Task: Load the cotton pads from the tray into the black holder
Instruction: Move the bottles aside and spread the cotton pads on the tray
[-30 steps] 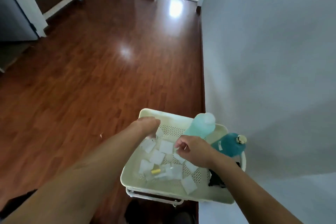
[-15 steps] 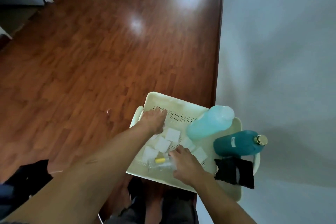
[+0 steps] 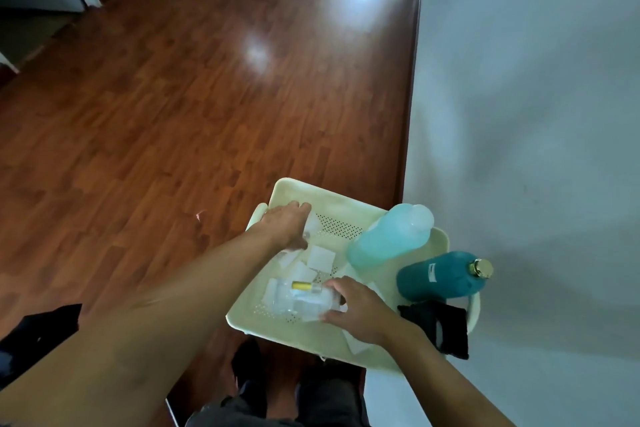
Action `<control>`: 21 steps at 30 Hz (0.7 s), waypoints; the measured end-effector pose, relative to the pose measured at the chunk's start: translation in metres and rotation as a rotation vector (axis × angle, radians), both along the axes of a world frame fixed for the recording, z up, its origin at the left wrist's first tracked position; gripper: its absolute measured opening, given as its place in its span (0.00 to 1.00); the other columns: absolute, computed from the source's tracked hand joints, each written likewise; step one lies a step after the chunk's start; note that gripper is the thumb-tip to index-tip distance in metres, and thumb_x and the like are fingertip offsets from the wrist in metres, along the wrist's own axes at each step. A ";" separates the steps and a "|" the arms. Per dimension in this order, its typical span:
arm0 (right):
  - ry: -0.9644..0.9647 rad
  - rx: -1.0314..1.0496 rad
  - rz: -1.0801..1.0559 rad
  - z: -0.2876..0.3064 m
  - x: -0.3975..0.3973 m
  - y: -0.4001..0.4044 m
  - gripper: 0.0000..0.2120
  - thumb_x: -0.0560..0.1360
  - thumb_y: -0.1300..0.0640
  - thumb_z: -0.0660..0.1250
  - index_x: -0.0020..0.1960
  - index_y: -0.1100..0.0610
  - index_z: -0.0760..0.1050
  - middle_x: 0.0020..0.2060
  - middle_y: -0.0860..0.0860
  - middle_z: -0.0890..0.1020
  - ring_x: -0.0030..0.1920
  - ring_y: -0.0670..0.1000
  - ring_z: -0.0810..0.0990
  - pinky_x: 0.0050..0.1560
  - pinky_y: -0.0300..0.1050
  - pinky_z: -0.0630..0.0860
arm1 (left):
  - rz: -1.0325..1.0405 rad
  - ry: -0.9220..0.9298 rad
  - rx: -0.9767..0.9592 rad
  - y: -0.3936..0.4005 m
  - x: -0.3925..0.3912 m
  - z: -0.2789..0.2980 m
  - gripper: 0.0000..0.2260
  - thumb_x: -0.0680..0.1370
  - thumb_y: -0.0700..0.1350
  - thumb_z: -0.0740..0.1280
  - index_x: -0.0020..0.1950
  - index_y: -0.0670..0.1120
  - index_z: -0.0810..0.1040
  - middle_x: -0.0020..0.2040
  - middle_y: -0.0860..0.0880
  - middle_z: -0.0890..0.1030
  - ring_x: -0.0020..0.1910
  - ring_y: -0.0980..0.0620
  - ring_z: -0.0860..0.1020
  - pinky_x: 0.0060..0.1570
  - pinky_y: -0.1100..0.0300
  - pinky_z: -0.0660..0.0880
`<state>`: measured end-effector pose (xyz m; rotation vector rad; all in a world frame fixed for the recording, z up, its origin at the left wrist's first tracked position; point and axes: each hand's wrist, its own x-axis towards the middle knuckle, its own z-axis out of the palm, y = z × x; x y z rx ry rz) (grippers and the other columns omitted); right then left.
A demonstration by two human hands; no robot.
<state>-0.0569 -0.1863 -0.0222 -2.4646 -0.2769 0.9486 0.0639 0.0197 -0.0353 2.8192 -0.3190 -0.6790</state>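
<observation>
Over the far left corner of the cream perforated plastic tray (image 3: 349, 196), my left hand (image 3: 284, 224) pinches one white square cotton pad (image 3: 313, 222). Nearer me, my right hand (image 3: 360, 314) curls around a clear plastic packet (image 3: 298, 300). More white square cotton pads (image 3: 321, 257) lie loose between them; the black fabric holder (image 3: 437, 328) sits at the tray's right edge.

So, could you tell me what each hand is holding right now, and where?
The right hand grips the right end of a clear bag. The left hand rests on cotton pads; whether it grips one cannot be told.
</observation>
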 end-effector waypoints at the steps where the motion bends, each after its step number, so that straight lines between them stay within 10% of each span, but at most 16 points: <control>1: -0.006 0.011 -0.023 0.005 0.002 -0.002 0.30 0.70 0.37 0.68 0.69 0.47 0.69 0.57 0.43 0.74 0.54 0.45 0.75 0.58 0.46 0.73 | 0.014 0.000 -0.024 -0.001 0.002 0.004 0.31 0.72 0.54 0.74 0.70 0.47 0.67 0.61 0.45 0.75 0.57 0.41 0.79 0.45 0.51 0.73; 7: -0.166 0.040 -0.070 0.029 0.009 -0.001 0.28 0.74 0.42 0.68 0.70 0.50 0.66 0.61 0.43 0.71 0.56 0.45 0.73 0.56 0.41 0.71 | 0.036 -0.017 -0.128 -0.006 0.007 0.026 0.36 0.69 0.55 0.77 0.72 0.46 0.67 0.66 0.44 0.76 0.62 0.42 0.78 0.55 0.49 0.77; 21: -0.320 -0.058 -0.079 0.014 -0.032 0.046 0.27 0.76 0.47 0.68 0.71 0.52 0.64 0.63 0.52 0.67 0.60 0.55 0.73 0.55 0.50 0.75 | 0.015 -0.031 -0.052 0.005 -0.004 0.056 0.36 0.67 0.51 0.78 0.73 0.48 0.69 0.63 0.48 0.75 0.56 0.45 0.78 0.43 0.53 0.75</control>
